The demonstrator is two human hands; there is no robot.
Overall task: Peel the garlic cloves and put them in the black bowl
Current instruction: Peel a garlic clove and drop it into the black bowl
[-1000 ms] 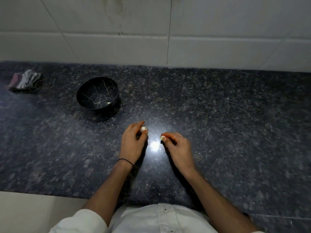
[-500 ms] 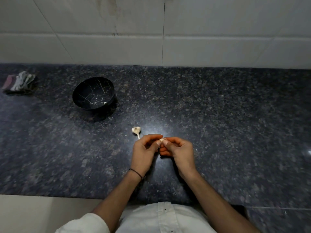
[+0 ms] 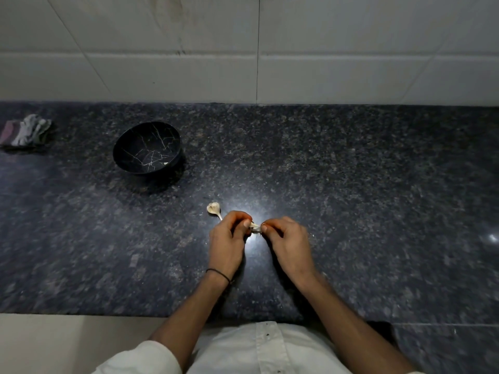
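- Both hands have come together since a second ago, when they sat apart with a bit of garlic in each; the piece the left one held then now lies on the counter
- Left hand (image 3: 228, 240), lower centre of the frame, has its fingers curled, thumb and forefinger pinching the left end of a small pale garlic clove (image 3: 255, 227)
- Right hand (image 3: 290, 238), just right of it, is curled likewise, its fingertips pinching the clove's right end, where loose papery skin shows
- The clove sits between the two hands over a bright glare spot on the dark speckled granite countertop (image 3: 378, 211); whether it touches the stone cannot be told
- A pale dried garlic remnant with a thin stalk (image 3: 214, 208) lies on the counter just up and left of the left hand, apart from it
- A round black bowl with thin pale vein lines (image 3: 135, 147) stands upright in the upper left of the frame, well apart from the hands; a small pale bit (image 3: 165, 163) lies inside near its lower right wall
- A crumpled grey and pink cloth (image 3: 25, 130) lies at the far left edge, near the white tiled wall (image 3: 351, 63)
- A thin black band (image 3: 218, 273) circles the left wrist; a white shirt (image 3: 264, 346) fills the bottom centre
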